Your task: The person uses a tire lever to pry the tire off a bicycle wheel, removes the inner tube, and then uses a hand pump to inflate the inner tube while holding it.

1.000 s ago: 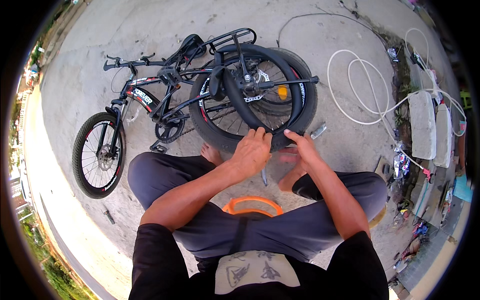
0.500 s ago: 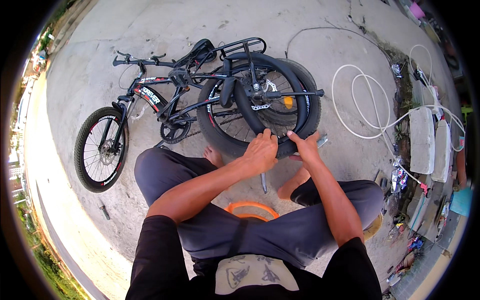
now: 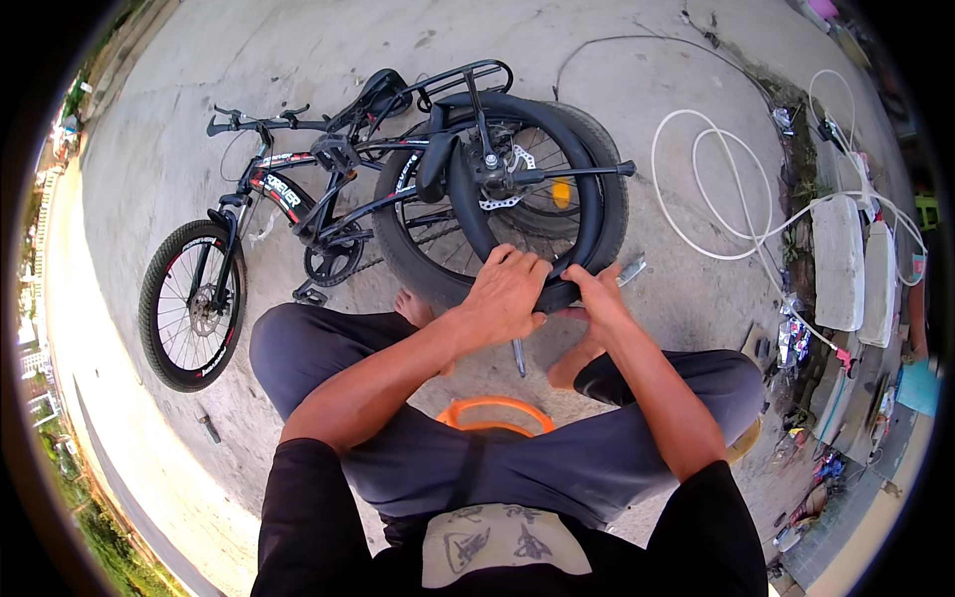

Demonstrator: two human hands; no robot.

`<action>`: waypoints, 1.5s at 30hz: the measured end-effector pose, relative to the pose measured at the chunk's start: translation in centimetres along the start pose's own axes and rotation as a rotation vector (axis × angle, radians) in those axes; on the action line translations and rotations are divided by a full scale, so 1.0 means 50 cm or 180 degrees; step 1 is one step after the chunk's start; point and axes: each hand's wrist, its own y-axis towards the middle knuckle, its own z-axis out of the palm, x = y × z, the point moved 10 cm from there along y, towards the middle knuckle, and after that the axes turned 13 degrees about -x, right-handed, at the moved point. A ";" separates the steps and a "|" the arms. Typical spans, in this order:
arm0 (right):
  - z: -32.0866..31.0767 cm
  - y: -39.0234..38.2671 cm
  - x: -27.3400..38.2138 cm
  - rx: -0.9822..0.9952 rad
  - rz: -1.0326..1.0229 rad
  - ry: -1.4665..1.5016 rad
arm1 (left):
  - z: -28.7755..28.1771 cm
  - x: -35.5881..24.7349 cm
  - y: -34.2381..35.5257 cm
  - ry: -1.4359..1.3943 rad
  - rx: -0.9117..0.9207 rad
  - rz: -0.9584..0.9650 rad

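Note:
A black bicycle (image 3: 288, 194) lies on its side in front of me, its rear wheel close to my legs. A smooth black inner tube (image 3: 468, 214) loops out over the rear wheel's spokes, beside the disc brake. My left hand (image 3: 505, 294) is closed over the near edge of the rear tire (image 3: 398, 261), fingers bent over its inner side. Just to its right, my right hand (image 3: 595, 301) grips the same edge, thumb on top and fingers underneath. Exactly how tube and tire sit under my fingers is hidden. Below my left hand a metal bar (image 3: 519, 358) sticks out.
An orange hoop-shaped piece (image 3: 494, 405) is between my legs. A white hose (image 3: 686, 239) coils on the concrete at right, near pale blocks (image 3: 839, 264) and litter. The front wheel (image 3: 194, 306) lies at left, with a small dark object (image 3: 208, 429) nearer me.
The view has shifted slightly, so the bicycle appears a little further left. My left hand has turned flatter over the tire edge, and both hands still grip there.

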 end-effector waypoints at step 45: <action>0.026 -0.022 0.004 0.0187 -0.0111 0.0034 | -0.155 0.095 0.064 0.1185 -0.0787 -0.0005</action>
